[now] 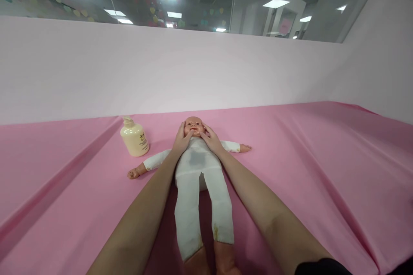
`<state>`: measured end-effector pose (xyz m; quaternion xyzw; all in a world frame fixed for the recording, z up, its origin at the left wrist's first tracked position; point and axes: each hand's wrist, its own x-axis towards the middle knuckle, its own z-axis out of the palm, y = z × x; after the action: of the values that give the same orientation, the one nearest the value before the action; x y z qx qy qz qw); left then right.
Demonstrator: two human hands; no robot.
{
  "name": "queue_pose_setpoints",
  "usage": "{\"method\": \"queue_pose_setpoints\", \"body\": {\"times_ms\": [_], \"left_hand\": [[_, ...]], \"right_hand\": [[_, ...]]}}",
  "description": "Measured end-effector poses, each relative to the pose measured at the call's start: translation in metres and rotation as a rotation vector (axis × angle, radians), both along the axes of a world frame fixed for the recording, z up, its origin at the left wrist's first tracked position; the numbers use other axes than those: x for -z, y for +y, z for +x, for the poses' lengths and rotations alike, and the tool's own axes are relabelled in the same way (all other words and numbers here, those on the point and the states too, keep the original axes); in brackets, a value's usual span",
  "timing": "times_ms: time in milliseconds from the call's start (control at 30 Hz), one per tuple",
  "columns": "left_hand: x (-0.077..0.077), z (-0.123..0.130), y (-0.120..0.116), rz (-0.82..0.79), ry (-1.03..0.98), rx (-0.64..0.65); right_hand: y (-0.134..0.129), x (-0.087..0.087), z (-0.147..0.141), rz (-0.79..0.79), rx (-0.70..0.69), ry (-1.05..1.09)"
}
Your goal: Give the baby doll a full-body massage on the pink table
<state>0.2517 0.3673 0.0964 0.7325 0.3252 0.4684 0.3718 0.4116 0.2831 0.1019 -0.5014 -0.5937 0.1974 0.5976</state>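
Cup the head of the doll evenly between your palms, pressing lightly and alike on both sides so that it doesn't roll. The doll lies on its back on the pink cloth, head away from you. Your left hand and right hand touch its cheeks, thumbs near the chin, parted from the other fingers and pinching nothing. A pump bottle stands apart, to your left.
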Motion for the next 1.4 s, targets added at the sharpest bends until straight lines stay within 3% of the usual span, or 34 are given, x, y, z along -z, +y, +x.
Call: {"method": "queue_pose_setpoints", "body": {"times_ms": [333,733,1100,1400], "left_hand": [[0.002,0.001,0.002,-0.013,-0.052,-0.008],[0.006,-0.002,0.011,-0.055,-0.129,-0.05],[0.012,0.001,0.016,-0.03,-0.161,0.041],[0.014,0.0,0.018,0.009,-0.154,0.032]], "right_hand": [[0.009,0.006,0.003,0.073,0.001,-0.007],[0.009,0.009,0.003,0.032,-0.014,0.02],[0.013,0.013,0.006,0.054,-0.004,0.005],[0.015,0.016,0.007,0.05,-0.003,0.009]]}}
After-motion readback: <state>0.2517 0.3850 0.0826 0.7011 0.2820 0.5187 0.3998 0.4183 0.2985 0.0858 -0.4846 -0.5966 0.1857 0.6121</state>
